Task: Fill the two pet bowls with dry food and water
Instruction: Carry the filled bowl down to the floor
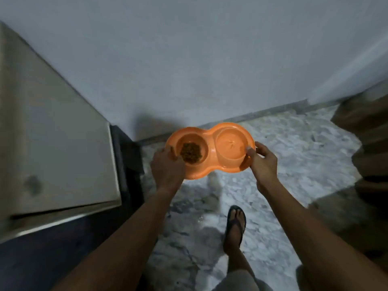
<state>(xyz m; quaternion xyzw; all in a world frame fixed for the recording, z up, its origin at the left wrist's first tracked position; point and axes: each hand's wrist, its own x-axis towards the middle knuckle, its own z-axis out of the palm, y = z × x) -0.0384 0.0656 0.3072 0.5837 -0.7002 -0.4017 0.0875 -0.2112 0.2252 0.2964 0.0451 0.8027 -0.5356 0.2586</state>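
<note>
Held in the air above the speckled floor (283,160), the orange double pet bowl (210,152) is gripped at its left end by the left hand (167,166) and at its right end by the right hand (263,161), fingers closed on its rim, with dry food (190,153) in the left bowl.

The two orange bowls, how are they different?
The left bowl holds a heap of brown dry food; the right bowl has none, and I cannot tell if water is in it. The left hand grips beside the left bowl, the right hand beside the right bowl. Both are round, orange and joined in one dish.
</note>
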